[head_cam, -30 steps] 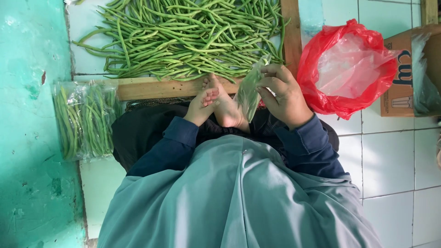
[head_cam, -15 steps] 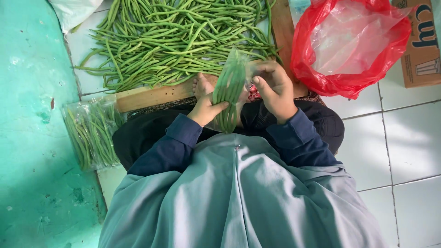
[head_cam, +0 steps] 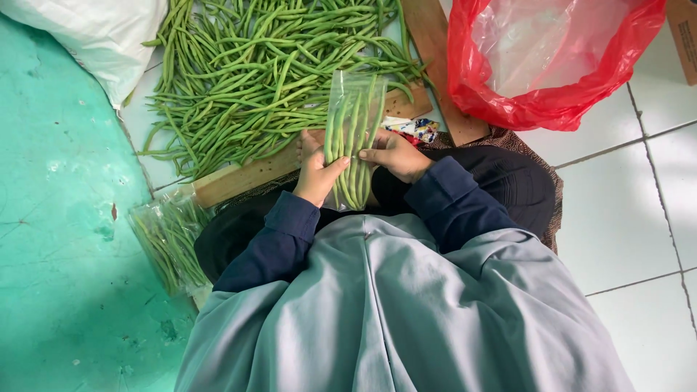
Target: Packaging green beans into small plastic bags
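I see both hands closed on a clear plastic bag of green beans [head_cam: 353,138], held upright just above the lap. My left hand [head_cam: 317,174] grips the bag's left edge near the bottom, thumb pressed across the front. My right hand [head_cam: 396,154] pinches the right edge a little higher, fingers curled round the plastic. The bag's open mouth points toward the far side, and the beans stand lengthwise inside, filling it most of the way up.

Just beyond the hands lies a loose pile of green beans [head_cam: 254,72] spread on the white tiled floor [head_cam: 639,218], bounded by a wooden frame [head_cam: 247,176]. To the left of my lap, a filled bag of beans [head_cam: 168,239] lies flat beside the teal floor patch. A red plastic bag [head_cam: 559,58] sits open at the far right, and a white sack [head_cam: 94,33] at the far left.

I judge this as the filling or settling stage of packing one bag. Next it calls for a steady hold low down while the top is gathered shut.
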